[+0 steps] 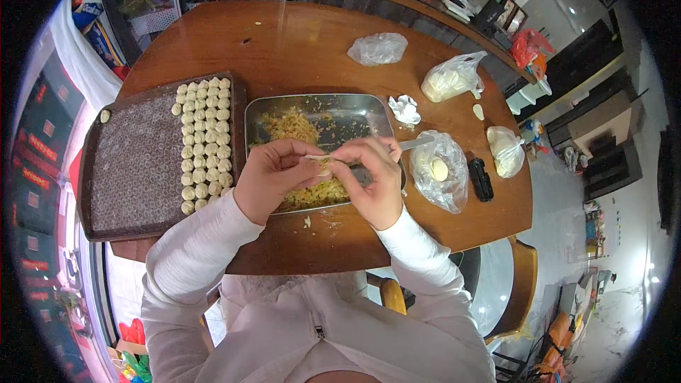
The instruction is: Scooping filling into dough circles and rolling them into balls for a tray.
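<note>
Both my hands meet over a steel tray [248,124] that holds a yellowish crumbly filling [291,125]. Between my fingertips is a small pale dumpling [323,163], its dough partly folded around some filling. My left hand [275,174] pinches its left side, and my right hand [369,179] grips its right edge. The handle of a utensil [417,142] sticks out past my right hand, which hides its other end; whether the hand touches it I cannot tell. To the left, several finished dumplings [206,145] stand in rows on a dark patterned tray [135,163].
Right of the steel tray, a clear plastic bag [454,188] bears round dough wrappers [439,169]. Nearby lie a black object [481,180], a crumpled tissue [405,109] and more plastic bags [452,78]. A wooden chair [523,284] stands at the table's [298,35] right front.
</note>
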### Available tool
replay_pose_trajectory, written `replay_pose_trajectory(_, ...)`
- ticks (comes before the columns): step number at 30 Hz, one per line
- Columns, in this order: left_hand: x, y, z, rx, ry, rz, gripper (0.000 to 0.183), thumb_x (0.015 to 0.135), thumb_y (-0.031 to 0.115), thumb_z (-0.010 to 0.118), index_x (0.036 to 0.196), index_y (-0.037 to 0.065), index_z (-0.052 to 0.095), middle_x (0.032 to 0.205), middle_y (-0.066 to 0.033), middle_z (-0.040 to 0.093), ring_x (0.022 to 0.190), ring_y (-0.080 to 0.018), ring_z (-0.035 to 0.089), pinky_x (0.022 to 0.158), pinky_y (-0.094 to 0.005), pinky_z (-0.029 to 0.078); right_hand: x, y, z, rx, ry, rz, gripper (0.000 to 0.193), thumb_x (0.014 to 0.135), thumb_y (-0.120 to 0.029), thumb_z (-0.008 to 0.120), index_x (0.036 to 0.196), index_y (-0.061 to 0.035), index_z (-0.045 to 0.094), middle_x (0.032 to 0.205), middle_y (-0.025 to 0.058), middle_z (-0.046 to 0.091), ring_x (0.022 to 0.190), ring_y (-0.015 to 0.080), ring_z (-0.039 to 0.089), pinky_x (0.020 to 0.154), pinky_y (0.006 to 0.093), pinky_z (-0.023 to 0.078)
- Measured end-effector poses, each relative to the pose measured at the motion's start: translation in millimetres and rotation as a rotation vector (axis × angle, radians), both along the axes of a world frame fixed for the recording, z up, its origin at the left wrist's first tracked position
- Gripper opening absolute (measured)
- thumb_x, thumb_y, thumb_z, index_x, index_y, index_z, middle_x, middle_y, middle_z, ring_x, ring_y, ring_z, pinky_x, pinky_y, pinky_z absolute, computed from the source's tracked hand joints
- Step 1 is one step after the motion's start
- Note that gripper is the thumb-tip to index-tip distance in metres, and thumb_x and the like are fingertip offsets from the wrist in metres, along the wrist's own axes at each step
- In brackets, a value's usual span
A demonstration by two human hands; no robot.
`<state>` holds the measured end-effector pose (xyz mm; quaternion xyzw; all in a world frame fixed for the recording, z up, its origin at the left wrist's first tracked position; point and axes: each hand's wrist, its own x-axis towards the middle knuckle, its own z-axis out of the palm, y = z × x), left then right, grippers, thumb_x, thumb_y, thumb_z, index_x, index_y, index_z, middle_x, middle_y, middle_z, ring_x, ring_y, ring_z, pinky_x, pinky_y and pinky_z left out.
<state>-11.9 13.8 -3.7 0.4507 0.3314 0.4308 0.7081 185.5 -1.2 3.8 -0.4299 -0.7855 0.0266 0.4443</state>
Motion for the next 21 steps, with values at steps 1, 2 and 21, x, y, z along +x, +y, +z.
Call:
replay_pose_trajectory(1, 0.3, 0.0, -0.7, 0.001, -0.009, 0.001, 0.017, 0.090, 0.005, 0.065, 0.107, 0.001, 0.062, 0.096, -0.0062, 0.067, 0.088, -0.0141, 0.067, 0.078, -0.0246, 0.056, 0.2, 0.5, 0.1, -0.004, 0.001, 0.015, 0.013, 0.079, -0.009, 0.073, 0.089, -0.0103, 0.064, 0.088, 0.0003, 0.065, 0.084, 0.0195, 0.061, 0.092, 0.0371, 0.030)
replay_pose_trajectory(2, 1.3, -0.2, -1.9, 0.001, -0.020, 0.002, 0.017, 0.090, 0.005, 0.065, 0.106, 0.001, 0.061, 0.095, -0.0062, 0.067, 0.088, -0.0144, 0.067, 0.078, -0.0247, 0.056, 0.4, 0.4, -0.1, -0.009, 0.000, 0.029, 0.013, 0.079, -0.008, 0.072, 0.089, -0.0100, 0.064, 0.088, 0.0003, 0.065, 0.084, 0.0196, 0.061, 0.091, 0.0372, 0.030)
replay_pose_trajectory(21, -0.2, 1.6, -4.1, 0.040, 0.001, 0.011, 0.015, 0.088, 0.002, 0.067, 0.101, -0.004, 0.063, 0.094, -0.0095, 0.068, 0.083, -0.0149, 0.068, 0.076, -0.0250, 0.057, -1.3, -2.0, -1.3, 0.038, -0.121, 0.035, 0.008, 0.085, -0.008, 0.064, 0.092, -0.0125, 0.063, 0.094, 0.0006, 0.061, 0.091, 0.0189, 0.059, 0.096, 0.0418, 0.024)
